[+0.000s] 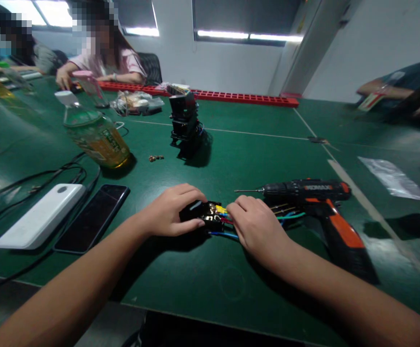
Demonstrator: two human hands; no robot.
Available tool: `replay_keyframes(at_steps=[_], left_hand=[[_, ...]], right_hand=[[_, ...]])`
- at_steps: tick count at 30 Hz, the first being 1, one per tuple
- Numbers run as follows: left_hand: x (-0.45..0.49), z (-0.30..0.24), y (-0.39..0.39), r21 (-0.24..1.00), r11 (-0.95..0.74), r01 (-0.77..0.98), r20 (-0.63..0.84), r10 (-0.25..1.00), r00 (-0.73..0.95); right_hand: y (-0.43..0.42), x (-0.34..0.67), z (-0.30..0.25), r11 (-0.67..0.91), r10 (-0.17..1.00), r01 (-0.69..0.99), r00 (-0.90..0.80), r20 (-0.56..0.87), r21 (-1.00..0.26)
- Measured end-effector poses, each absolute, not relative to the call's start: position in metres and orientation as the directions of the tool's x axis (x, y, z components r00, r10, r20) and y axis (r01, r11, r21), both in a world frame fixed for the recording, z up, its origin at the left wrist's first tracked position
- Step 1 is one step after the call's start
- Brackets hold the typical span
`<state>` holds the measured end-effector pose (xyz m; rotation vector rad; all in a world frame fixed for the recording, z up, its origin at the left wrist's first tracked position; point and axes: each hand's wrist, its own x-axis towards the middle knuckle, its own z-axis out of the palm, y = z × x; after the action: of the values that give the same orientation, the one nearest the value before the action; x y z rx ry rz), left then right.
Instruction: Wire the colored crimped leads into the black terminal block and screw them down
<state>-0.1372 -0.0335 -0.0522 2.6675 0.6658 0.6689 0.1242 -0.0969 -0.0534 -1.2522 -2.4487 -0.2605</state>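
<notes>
My left hand (171, 210) is curled over a small black electrical part (199, 213) with brass terminals, holding it down on the green table (253, 154). My right hand (256, 226) is closed in a pinch on the coloured wires (221, 222) (yellow, red, blue, green) that run into the part's right side. The wires trail on under my right hand toward an orange and black cordless drill (314, 197), which lies on its side just behind that hand, its bit pointing left.
A stack of black parts (185, 126) stands mid-table. At left lie a tea bottle (96, 135), a white power bank (41, 215), a black phone (92, 218) and cables. A red strip (231, 96) crosses the far table. A clear plastic bag (394, 178) lies right. Other people sit beyond.
</notes>
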Motion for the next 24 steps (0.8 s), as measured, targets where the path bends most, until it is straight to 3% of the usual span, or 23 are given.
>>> replay_keyframes(at_steps=[7,11,17,24], left_hand=[[-0.1465,-0.0551,-0.025,0.433,-0.846,0.312,0.32,0.468,0.824],[-0.147,-0.0562,-0.0238,0.423,-0.858,0.291,0.327,0.444,0.835],[-0.1468,-0.0568,-0.023,0.419,-0.866,0.273,0.341,0.428,0.837],[-0.1464,-0.0578,-0.0234,0.485,-0.827,0.285,0.341,0.478,0.809]], right_hand=[[-0.0926,0.124,-0.0545,0.556,0.82,0.805,-0.491,0.292,-0.206],[-0.0919,0.124,-0.0534,0.53,0.844,0.777,-0.445,0.299,-0.34],[-0.0906,0.1246,-0.0535,0.529,0.846,0.717,-0.404,0.348,-0.454],[-0.0892,0.1225,-0.0531,0.479,0.878,0.692,-0.365,0.31,-0.541]])
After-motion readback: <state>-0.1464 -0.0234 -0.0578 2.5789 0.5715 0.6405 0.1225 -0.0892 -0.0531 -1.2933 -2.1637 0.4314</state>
